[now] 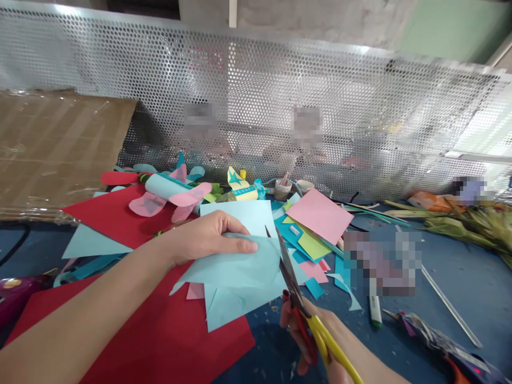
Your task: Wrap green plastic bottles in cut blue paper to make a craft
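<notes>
My left hand (218, 237) pinches a light blue sheet of paper (244, 266), thumb on top and fingers behind it. A curved cut edge shows on the sheet, and a thin strip curls off its left end. My right hand (316, 336) grips scissors (310, 320) with red and yellow handles. The scissor blades (286, 258) are parted and meet the right edge of the light blue sheet. Beneath lie another light blue sheet (262, 210) and a red sheet (172, 330).
A pink sheet (319, 216) tops coloured scraps. Behind my left hand sits a paper craft with pink petals (172, 189). A glue gun (452, 346) and a green-ended marker (375, 311) lie right. Cardboard (60, 154) leans against a perforated metal screen (256, 101).
</notes>
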Tool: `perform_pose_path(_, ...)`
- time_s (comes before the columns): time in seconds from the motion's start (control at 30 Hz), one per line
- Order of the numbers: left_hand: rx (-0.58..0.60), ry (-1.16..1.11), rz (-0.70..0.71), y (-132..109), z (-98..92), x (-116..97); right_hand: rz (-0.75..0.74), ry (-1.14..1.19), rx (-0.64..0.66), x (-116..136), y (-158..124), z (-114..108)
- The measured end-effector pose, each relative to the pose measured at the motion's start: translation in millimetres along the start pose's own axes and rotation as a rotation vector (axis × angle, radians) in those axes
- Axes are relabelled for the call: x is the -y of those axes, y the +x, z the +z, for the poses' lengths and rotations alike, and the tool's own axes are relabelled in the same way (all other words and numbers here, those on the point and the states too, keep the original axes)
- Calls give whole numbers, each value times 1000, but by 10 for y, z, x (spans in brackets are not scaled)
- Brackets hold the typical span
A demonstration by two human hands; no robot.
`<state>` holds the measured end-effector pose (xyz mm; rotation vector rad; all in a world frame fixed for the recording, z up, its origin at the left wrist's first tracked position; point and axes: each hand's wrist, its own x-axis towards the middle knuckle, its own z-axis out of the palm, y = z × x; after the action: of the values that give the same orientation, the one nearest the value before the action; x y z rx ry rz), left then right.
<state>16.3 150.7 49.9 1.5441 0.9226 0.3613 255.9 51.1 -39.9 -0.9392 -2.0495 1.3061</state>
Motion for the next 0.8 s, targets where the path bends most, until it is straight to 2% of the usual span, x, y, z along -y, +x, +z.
perform_pose_path(0.8, -8, 17, -9, 1, 71, -13, 13, -28, -1, 48, 6, -7)
